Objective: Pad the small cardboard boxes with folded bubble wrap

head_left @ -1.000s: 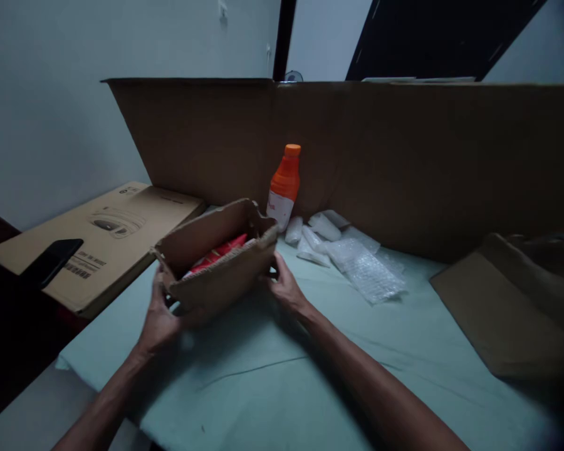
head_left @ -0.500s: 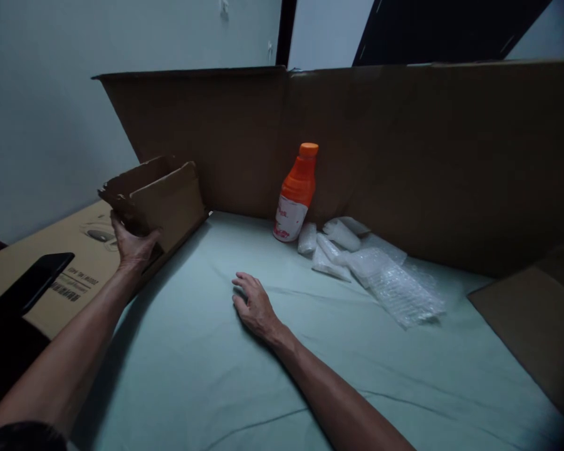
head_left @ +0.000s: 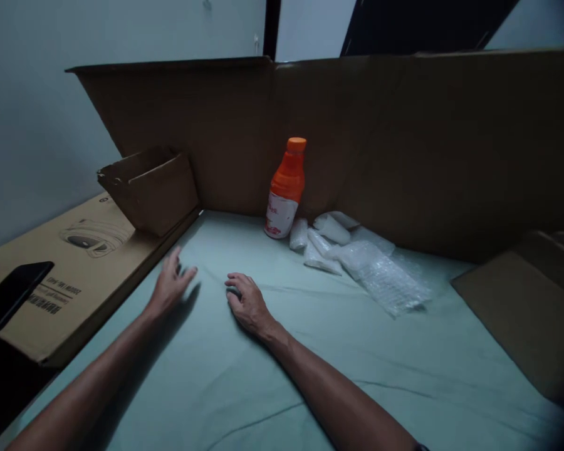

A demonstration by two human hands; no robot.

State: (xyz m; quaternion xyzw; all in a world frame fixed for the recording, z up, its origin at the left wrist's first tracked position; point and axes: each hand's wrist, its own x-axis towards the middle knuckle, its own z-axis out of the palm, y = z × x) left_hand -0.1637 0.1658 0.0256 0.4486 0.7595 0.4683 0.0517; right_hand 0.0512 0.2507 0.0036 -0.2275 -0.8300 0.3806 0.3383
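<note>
Brown open-topped box (head_left: 164, 199) sits on the flat carton (head_left: 94, 270) beyond the left hand (head_left: 170, 285) — empty, fingers spread — while the right hand (head_left: 250, 305), loosely curled and equally empty, has the orange bottle (head_left: 286, 191) beyond it.

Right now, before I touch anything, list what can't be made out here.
All in the head view:
Small open box: its contents, hidden by its own walls.
Right hand: its palm, hidden by the back of the hand.
Bottle label: most of its wording, too small and soft to read.
Phone: its left end, cut off by the left edge.
Cardboard at right: its far end, cut off by the right edge.
</note>
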